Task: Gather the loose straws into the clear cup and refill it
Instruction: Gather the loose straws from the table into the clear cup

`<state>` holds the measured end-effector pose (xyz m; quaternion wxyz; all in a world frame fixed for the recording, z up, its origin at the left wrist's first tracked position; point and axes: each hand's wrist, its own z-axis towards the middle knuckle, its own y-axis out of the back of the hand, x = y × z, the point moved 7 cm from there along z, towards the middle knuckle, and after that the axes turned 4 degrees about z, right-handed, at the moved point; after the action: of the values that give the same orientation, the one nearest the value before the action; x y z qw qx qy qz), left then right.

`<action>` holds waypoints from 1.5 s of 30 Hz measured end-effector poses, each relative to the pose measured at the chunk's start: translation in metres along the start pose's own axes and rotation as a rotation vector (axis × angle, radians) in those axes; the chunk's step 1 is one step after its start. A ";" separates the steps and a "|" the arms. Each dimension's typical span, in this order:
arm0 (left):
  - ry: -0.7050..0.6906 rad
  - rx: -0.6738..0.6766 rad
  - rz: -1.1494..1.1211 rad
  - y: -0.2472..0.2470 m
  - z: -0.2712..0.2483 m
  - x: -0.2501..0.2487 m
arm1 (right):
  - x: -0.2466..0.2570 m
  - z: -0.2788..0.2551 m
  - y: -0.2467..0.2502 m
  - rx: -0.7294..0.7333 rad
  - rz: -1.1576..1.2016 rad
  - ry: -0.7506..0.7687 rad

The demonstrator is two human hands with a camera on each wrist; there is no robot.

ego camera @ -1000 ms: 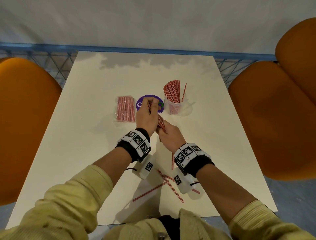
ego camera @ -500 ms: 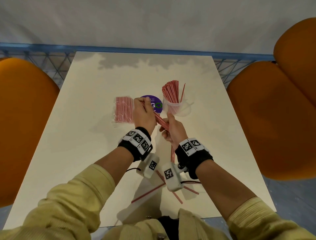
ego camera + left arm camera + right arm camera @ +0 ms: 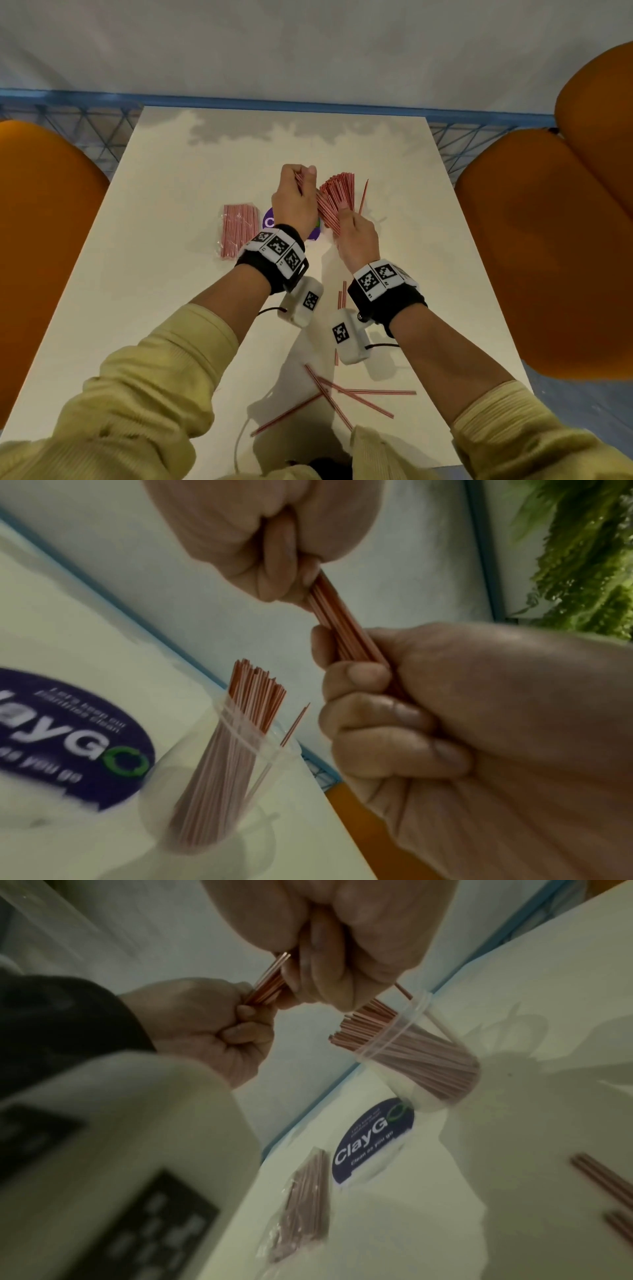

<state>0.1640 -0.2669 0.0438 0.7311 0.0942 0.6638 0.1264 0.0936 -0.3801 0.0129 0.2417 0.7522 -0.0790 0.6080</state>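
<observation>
Both hands hold one bundle of red-and-white straws tilted in the air just left of the clear cup. My left hand grips the bundle's upper end. My right hand is curled round its lower part. The cup stands upright on the table, with several straws standing in it; its body is hidden by my hands in the head view. Several loose straws lie crossed near the table's front edge, below my right wrist.
A clear packet of straws lies flat left of a purple round sticker. The white table has orange chairs on both sides and a blue railing behind its far edge.
Both hands have lifted the bundle off the table and carried it up and away to beside the cup. The bundle now stands steeper.
</observation>
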 end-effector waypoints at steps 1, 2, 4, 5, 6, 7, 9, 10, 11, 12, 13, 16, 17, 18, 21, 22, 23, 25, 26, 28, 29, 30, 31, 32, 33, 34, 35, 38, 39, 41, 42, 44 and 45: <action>-0.015 -0.007 0.013 -0.003 0.006 -0.002 | 0.001 0.007 0.001 0.006 -0.001 -0.002; -0.030 -0.023 0.020 -0.006 0.012 -0.006 | 0.003 0.014 0.003 0.007 -0.008 -0.001; -0.054 -0.072 0.017 -0.006 0.023 -0.012 | 0.005 0.024 0.011 -0.034 -0.029 0.016; -0.056 -0.100 0.002 -0.007 0.030 -0.014 | 0.003 0.031 0.018 -0.078 -0.031 0.028; -0.059 -0.122 -0.011 -0.008 0.037 -0.016 | 0.000 0.036 0.025 -0.132 -0.033 0.036; -0.068 -0.137 -0.011 -0.009 0.043 -0.017 | -0.005 0.040 0.032 -0.179 -0.045 0.029; -0.116 -0.138 0.023 -0.013 0.054 -0.020 | -0.017 0.046 0.039 -0.193 -0.077 -0.028; -0.147 -0.123 0.050 -0.017 0.058 -0.020 | -0.023 0.050 0.037 -0.155 -0.104 -0.054; -0.171 -0.097 0.081 -0.023 0.060 -0.020 | -0.026 0.052 0.035 -0.097 -0.148 -0.069; -0.186 -0.062 0.121 -0.029 0.060 -0.018 | -0.028 0.053 0.032 -0.037 -0.206 -0.070; -0.196 -0.021 0.169 -0.035 0.060 -0.015 | -0.028 0.055 0.028 0.022 -0.270 -0.056; -0.232 0.073 0.315 -0.050 0.051 -0.003 | -0.028 0.058 0.019 0.146 -0.443 0.000; -0.251 0.093 0.368 -0.053 0.047 0.002 | -0.028 0.059 0.016 0.165 -0.473 0.010; -0.264 0.119 0.412 -0.057 0.043 0.007 | -0.028 0.060 0.014 0.181 -0.491 0.020; -0.296 0.227 0.546 -0.066 0.031 0.020 | -0.029 0.060 0.008 0.230 -0.571 0.028; -0.303 0.269 0.624 -0.069 0.027 0.023 | -0.030 0.060 0.007 0.243 -0.598 0.019; -0.302 0.311 0.700 -0.070 0.023 0.027 | -0.031 0.059 0.006 0.252 -0.619 0.011; -0.280 0.383 0.790 -0.071 0.019 0.032 | -0.032 0.058 0.007 0.260 -0.640 -0.002; -0.262 0.414 0.797 -0.070 0.017 0.033 | -0.032 0.058 0.008 0.262 -0.639 -0.005; -0.235 0.441 0.745 -0.064 0.014 0.032 | -0.028 0.055 0.011 0.239 -0.596 0.007; -0.224 0.421 0.697 -0.058 0.012 0.030 | -0.025 0.052 0.014 0.196 -0.560 0.028; -0.201 0.382 0.637 -0.050 0.011 0.029 | -0.021 0.048 0.019 0.134 -0.520 0.060; -0.156 0.337 0.566 -0.040 0.008 0.031 | -0.017 0.042 0.026 0.067 -0.484 0.094; -0.088 0.301 0.499 -0.030 0.003 0.037 | -0.017 0.034 0.030 0.012 -0.463 0.119; -0.021 0.284 0.441 -0.021 -0.004 0.044 | -0.019 0.025 0.033 -0.013 -0.463 0.127; 0.032 0.289 0.399 -0.013 -0.012 0.052 | -0.025 0.017 0.034 -0.004 -0.473 0.117; 0.069 0.319 0.383 -0.007 -0.024 0.060 | -0.033 0.008 0.032 0.034 -0.488 0.087; 0.109 0.544 0.503 0.004 -0.066 0.077 | -0.067 -0.019 0.023 0.206 -0.608 -0.076; 0.105 0.646 0.576 0.006 -0.083 0.082 | -0.078 -0.029 0.021 0.248 -0.667 -0.138; 0.105 0.829 0.715 0.011 -0.115 0.090 | -0.093 -0.047 0.019 0.293 -0.782 -0.226; 0.113 0.908 0.767 0.015 -0.131 0.093 | -0.099 -0.054 0.018 0.300 -0.836 -0.246; 0.118 1.043 0.851 0.020 -0.159 0.097 | -0.105 -0.067 0.016 0.319 -0.923 -0.258; 0.112 1.096 0.892 0.022 -0.173 0.099 | -0.108 -0.073 0.014 0.332 -0.943 -0.262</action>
<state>-0.0011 -0.2205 -0.0608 0.4216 0.7049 0.5665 0.0663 -0.0032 -0.3778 -0.0757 0.3549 0.8041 0.3364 0.3381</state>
